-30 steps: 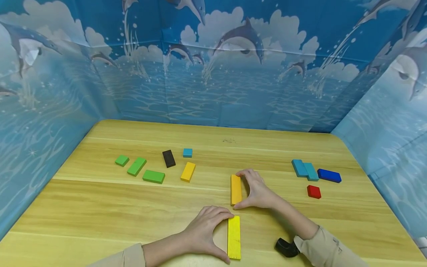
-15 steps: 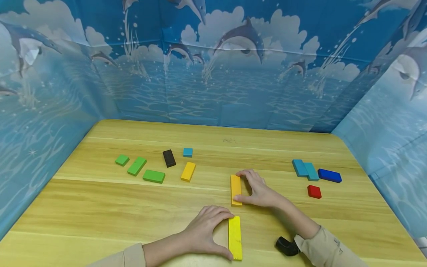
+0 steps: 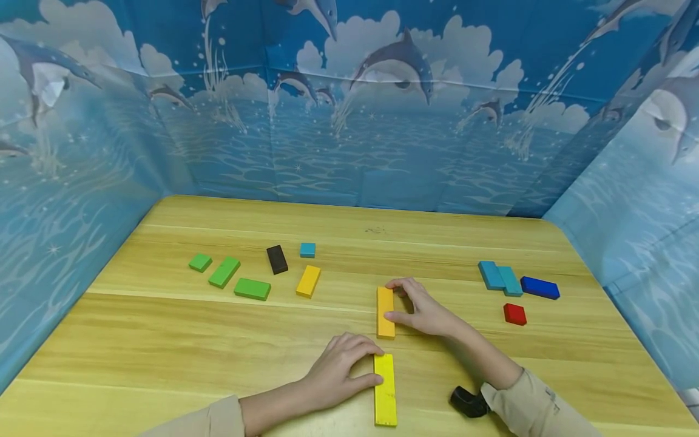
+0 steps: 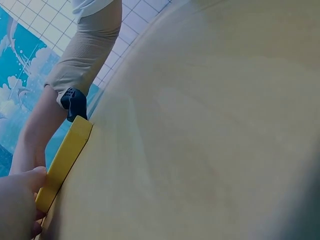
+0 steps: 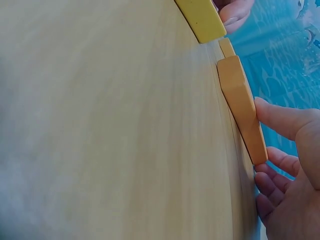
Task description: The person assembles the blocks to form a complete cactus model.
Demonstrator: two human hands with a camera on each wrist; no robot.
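A long yellow block (image 3: 385,400) lies lengthwise near the front of the table. My left hand (image 3: 335,373) holds it from the left, fingertips at its far end and thumb against it partway along. Just beyond it lies an orange-yellow block (image 3: 384,303), roughly in line with the first. From the right, my right hand (image 3: 426,309) grips this one, the index finger at the far corner and the thumb at its long side. In the right wrist view the thumb presses the top of the orange-yellow block (image 5: 241,100) while the other fingers curl by its far end.
Left of centre lie several green blocks (image 3: 252,289), a black block (image 3: 276,260), a small light-blue block (image 3: 307,250) and a shorter yellow block (image 3: 308,281). At right are two light-blue blocks (image 3: 491,275), a dark-blue block (image 3: 539,287) and a red block (image 3: 514,314). A dolphin-print curtain (image 3: 327,158) surrounds the table.
My left thumb has moved from the yellow block's near end to partway along it. The right thumb has likewise slid up from the orange-yellow block's near end. Both blocks stay almost in place.
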